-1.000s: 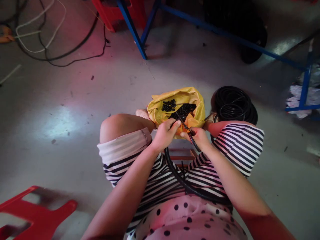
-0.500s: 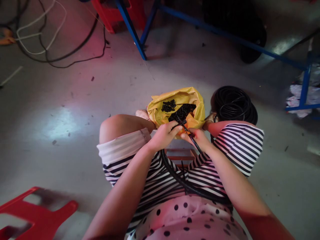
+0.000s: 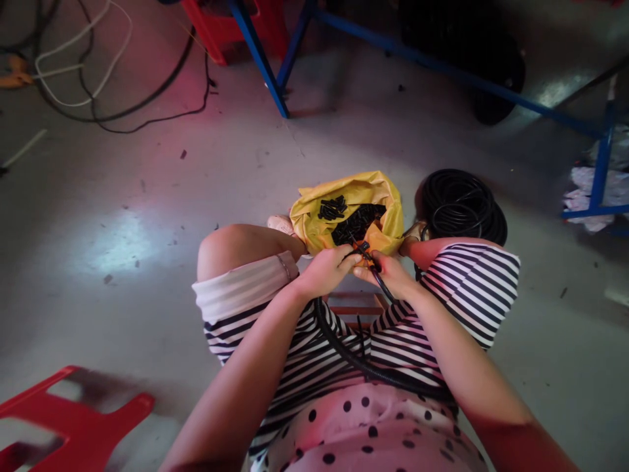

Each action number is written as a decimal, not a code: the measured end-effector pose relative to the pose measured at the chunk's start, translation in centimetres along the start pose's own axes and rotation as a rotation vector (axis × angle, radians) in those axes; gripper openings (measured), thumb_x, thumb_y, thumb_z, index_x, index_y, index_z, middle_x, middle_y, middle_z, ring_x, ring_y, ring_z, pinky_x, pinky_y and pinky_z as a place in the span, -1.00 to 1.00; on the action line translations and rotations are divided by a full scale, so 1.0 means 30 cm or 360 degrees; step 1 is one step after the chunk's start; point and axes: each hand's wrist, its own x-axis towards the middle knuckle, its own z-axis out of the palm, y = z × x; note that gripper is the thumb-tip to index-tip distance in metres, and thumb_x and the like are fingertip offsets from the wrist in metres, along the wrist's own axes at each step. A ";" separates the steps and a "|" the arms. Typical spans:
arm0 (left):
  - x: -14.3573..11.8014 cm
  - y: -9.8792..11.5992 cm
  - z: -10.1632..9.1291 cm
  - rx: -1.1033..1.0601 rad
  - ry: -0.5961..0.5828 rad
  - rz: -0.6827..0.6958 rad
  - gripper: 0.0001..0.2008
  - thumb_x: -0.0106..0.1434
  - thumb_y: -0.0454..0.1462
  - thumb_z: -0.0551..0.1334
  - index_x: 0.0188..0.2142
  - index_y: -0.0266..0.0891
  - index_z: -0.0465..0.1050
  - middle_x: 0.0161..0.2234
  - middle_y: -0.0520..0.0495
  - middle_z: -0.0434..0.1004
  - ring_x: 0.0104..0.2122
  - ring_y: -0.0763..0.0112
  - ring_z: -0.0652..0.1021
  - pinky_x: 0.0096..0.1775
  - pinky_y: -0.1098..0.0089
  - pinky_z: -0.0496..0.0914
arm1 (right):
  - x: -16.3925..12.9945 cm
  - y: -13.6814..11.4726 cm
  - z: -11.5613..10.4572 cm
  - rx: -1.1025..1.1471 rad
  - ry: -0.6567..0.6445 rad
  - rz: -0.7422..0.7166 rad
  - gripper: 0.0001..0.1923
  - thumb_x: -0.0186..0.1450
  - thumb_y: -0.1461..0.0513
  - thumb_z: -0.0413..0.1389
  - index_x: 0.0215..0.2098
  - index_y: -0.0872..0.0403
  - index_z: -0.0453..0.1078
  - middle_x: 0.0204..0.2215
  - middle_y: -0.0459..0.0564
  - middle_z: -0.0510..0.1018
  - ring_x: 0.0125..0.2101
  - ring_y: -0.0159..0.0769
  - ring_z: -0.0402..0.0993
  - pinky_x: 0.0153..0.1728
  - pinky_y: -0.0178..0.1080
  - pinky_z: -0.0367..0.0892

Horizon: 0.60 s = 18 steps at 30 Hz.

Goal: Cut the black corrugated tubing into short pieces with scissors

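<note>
Grey concrete floor [image 3: 147, 216], cables [image 3: 98, 98] at top left, blue frame [image 3: 265, 65] beyond, red stool [image 3: 73, 419] at lower left. Between the knees, yellow bag [image 3: 378, 196] of cut black pieces [image 3: 354, 226]; black coil [image 3: 462, 206] just right of it. Left hand [image 3: 327, 270] pinching black hose [image 3: 344, 347] end; right hand [image 3: 388, 272] closed on cutters [image 3: 366, 252], touching the hose at the bag's near edge.

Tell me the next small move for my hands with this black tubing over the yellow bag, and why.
Probably close the cutter in the right hand on the corrugated tubing. The left hand pinches its end over the yellow bag, where cut pieces already lie.
</note>
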 end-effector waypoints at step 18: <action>-0.003 0.014 0.004 -0.0433 0.0143 -0.0157 -0.66 0.35 -0.04 0.08 -0.46 -0.16 0.14 -0.57 0.12 0.13 -0.55 0.50 0.20 -0.54 0.45 0.11 | 0.031 0.018 -0.001 -0.0107 0.0191 0.0090 -0.41 0.08 -0.28 0.21 -0.52 0.06 0.33 -0.61 -0.15 0.33 -0.53 -0.37 0.21 -0.52 -0.32 0.02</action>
